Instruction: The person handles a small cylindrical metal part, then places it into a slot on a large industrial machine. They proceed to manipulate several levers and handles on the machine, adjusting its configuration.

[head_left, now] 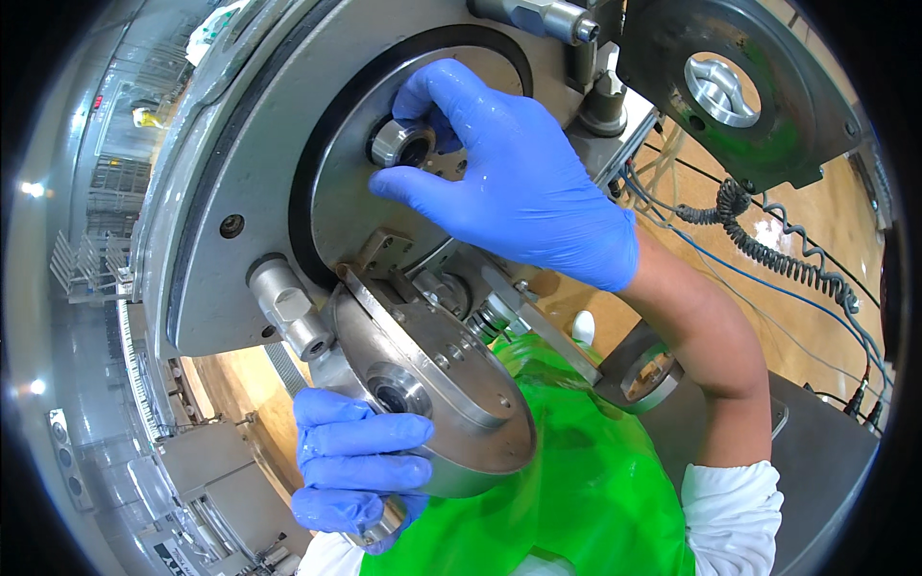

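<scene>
My right hand (pixel 523 178), in a blue glove, curls its fingers and thumb around a short metal collar (pixel 392 144) on the face of a round steel plate (pixel 331 192). The fingertips behind the collar are partly hidden. Lower left, my gloved left hand (pixel 360 461) wraps its fingers over the side of an oval steel housing (pixel 451 451), beside its round bored boss (pixel 399 387). Below those fingers, a shiny metal cylinder (pixel 384 523) shows in the same hand. The housing sits tilted in front of my green apron (pixel 595 480).
Threaded metal fittings (pixel 288 307) jut from the large grey machine body (pixel 230 173). At the upper right hangs a dark plate with a round hole (pixel 672 58). Coiled black cable (pixel 768 254) and blue hoses run down the right side above the tan floor (pixel 797 326).
</scene>
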### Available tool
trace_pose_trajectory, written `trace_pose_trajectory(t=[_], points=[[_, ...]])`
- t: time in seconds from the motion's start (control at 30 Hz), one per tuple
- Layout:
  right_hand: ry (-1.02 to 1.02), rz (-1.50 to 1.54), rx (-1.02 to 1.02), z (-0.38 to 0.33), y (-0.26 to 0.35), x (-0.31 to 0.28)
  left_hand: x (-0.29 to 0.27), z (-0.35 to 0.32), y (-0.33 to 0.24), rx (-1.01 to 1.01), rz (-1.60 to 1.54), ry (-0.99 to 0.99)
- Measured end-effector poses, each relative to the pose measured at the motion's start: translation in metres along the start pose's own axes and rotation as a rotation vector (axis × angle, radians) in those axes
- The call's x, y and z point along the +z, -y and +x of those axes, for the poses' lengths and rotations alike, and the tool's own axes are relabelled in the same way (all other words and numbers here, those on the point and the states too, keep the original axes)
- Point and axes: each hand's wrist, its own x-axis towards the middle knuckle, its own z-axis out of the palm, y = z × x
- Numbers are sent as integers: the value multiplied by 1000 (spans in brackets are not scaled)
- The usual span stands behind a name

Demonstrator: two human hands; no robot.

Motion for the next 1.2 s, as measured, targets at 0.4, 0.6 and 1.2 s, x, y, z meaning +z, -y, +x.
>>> trace_pose_trajectory(t=[0.4,0.6,1.2], points=[[-85,-234,-126,-8,-3,3,2,0,5,27,-28,-1],[-99,-191,-163,-7,-9,4,4,1,0,-24,-28,15],[-13,-272,-164,-9,2,4,0,27,-8,-105,250,499]])
